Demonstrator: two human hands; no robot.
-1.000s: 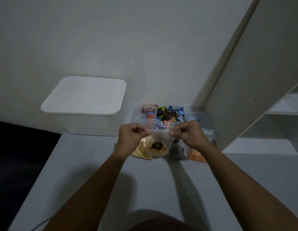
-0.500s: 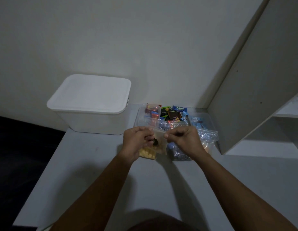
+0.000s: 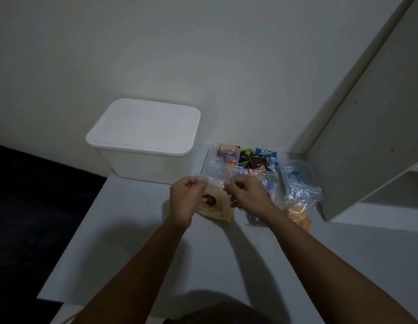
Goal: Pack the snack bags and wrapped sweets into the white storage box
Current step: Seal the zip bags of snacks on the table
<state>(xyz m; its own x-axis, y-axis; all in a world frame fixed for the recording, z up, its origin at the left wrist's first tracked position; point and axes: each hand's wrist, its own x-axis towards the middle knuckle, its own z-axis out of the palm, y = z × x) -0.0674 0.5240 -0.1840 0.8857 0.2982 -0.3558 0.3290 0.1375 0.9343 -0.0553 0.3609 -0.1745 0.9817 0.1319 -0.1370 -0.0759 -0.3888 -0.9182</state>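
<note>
A white storage box with its lid on stands at the back left of the table. My left hand and my right hand both pinch the top edge of a clear zip bag of yellow snacks, which rests on the table between them. Behind it sit clear tubs with wrapped sweets in red, green and blue. To the right lie more clear snack bags, one with orange snacks and one with dark contents, partly hidden by my right wrist.
A grey table runs to a wall at the back. A pale shelf unit rises on the right, close to the bags. The table's left edge drops to a dark floor.
The yellow snack bag has come down from a raised hold onto the table. My hands have closed in toward each other along its top edge.
</note>
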